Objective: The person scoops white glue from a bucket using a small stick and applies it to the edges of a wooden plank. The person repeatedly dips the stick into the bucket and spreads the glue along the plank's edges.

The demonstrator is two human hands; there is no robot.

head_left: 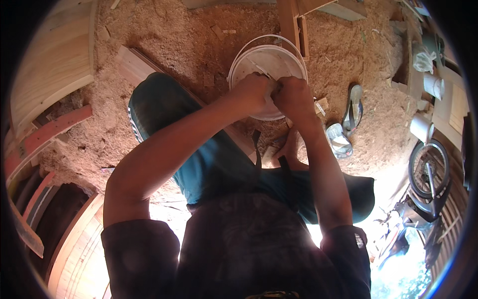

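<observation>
A white bucket (259, 54) with a thin wire handle stands on the sawdust-covered ground in front of me. Over its opening, my left hand (253, 92) and my right hand (292, 94) are both closed, knuckles up, close beside each other. A thin pale strip (260, 68) shows just beyond the fingers, over the bucket; whether it is held or lies inside cannot be told. Some small greyish thing appears between the two fists, mostly hidden by the fingers. The bucket's contents are partly covered by my hands.
A wooden plank (134, 67) lies beside my bent left knee. Two sandals (351, 112) rest right of the bucket. Wooden frame pieces (294, 25) stand behind it, large boards (55, 65) lean at the left, and a wheel (429, 167) is at the far right.
</observation>
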